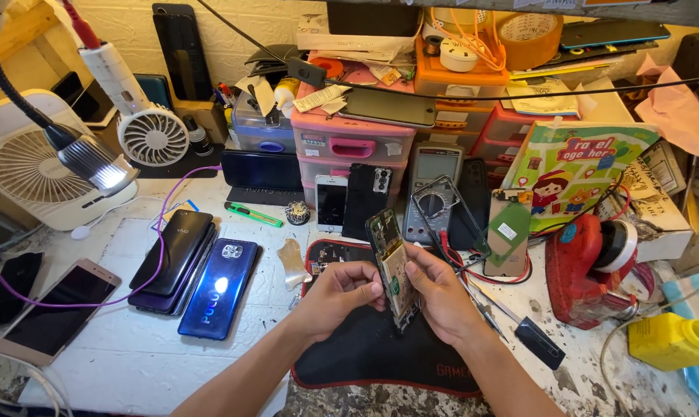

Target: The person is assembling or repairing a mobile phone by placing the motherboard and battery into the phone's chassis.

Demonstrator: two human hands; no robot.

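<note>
An opened phone [393,266] is held on edge between both hands above a black work mat [380,347].

The opened phone, its back removed and its circuit boards exposed, is gripped upright near the middle of the bench: the left hand [342,296] is closed on its near left edge, and the right hand [441,297] is closed on its right side, thumb laid against the board. Just beyond it a multimeter [433,189] with red leads is propped, with a white phone [331,202] and a black phone back [367,199] to its left. On the left, a blue phone [218,287] is laid beside a stack of dark phones [172,261], and a pink-gold phone [54,311] lies nearer the edge. A red tool [589,266] and a yellow bottle [670,340] are seen at the right. Pink storage drawers [351,143] are stacked at the far side.
</note>
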